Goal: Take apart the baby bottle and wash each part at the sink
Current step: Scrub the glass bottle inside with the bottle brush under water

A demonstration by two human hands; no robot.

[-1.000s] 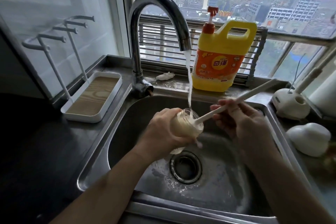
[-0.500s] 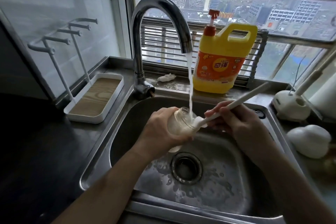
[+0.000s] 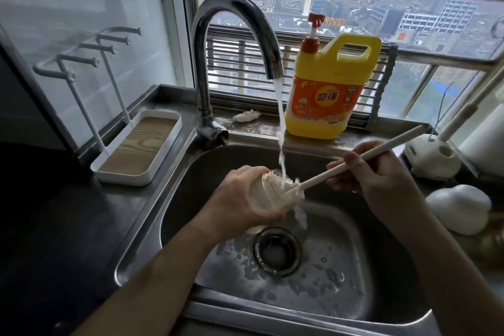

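Observed from the head camera, at the sink.

1. Left hand (image 3: 237,200): fingers and thumb are wrapped round the body of the clear baby bottle (image 3: 266,194). The grip is closed on the glass-like wall. The bottle is held over the basin, above and just left of the drain (image 3: 277,251), and is tilted with its threaded mouth towards the right.

2. Right hand (image 3: 379,176): fingers are curled round the white handle of the bottle brush (image 3: 362,157), pinching it near mid-length. The handle slopes up and to the right, past the hand. The brush head sits at the bottle's mouth. I cannot tell how far it reaches inside.

3. Faucet (image 3: 231,12): running. The water stream (image 3: 281,128) falls onto the bottle's mouth and the brush head, then spills off below them towards the drain.

4. Sink (image 3: 207,172): stainless steel, with wet patches and suds on the floor round the drain.

5. Surroundings: a yellow detergent jug (image 3: 327,101) with a red pump stands on the ledge behind the basin, right of the stream. A small white wad (image 3: 245,116) lies on the ledge between the faucet base and the jug. A white drying rack (image 3: 139,151) with upright pegs stands on the counter to the left. A white brush holder (image 3: 433,159) and a rounded white object (image 3: 461,209) sit on the counter to the right.
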